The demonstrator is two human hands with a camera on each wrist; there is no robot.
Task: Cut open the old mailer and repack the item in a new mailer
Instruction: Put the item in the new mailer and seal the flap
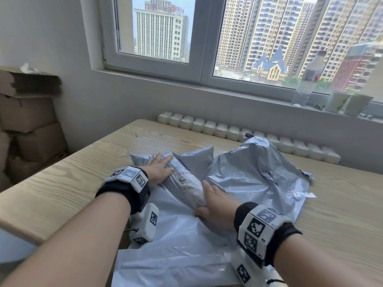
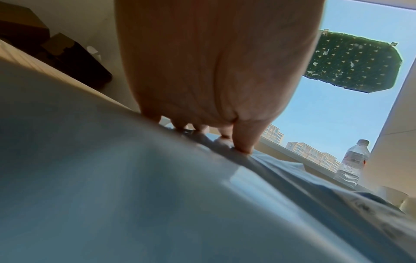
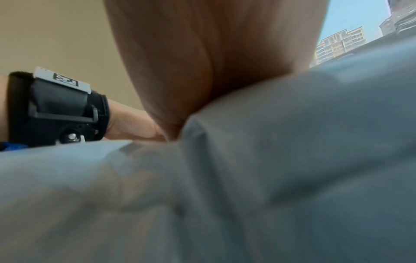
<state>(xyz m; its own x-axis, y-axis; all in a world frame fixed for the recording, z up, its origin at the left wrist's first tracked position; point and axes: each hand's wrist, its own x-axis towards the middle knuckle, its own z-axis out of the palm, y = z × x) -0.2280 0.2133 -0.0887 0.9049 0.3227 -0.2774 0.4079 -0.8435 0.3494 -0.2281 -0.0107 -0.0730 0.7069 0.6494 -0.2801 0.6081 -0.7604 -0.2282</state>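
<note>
A long, rolled item (image 1: pixel 189 186) with a white printed label lies slanted on the wooden table (image 1: pixel 83 172), its far end tucked under a fold of grey plastic. My left hand (image 1: pixel 162 165) lies flat against its left side, fingers straight; in the left wrist view the left hand's fingertips (image 2: pixel 244 147) press down on grey plastic (image 2: pixel 135 195). My right hand (image 1: pixel 214 200) rests flat along the item's right side, thumb near its close end. A smooth grey mailer (image 1: pixel 176 245) spreads under both hands. A crumpled grey mailer (image 1: pixel 259 168) lies to the right. The right wrist view shows only my right hand (image 3: pixel 202 62) on grey film (image 3: pixel 292 160).
Cardboard boxes (image 1: pixel 31 121) are stacked against the wall on the left. A water bottle (image 1: pixel 304 83) and two cups (image 1: pixel 335 102) stand on the windowsill. A white radiator (image 1: pixel 228 131) runs behind the table's far edge. Bare wood shows left and right of the mailers.
</note>
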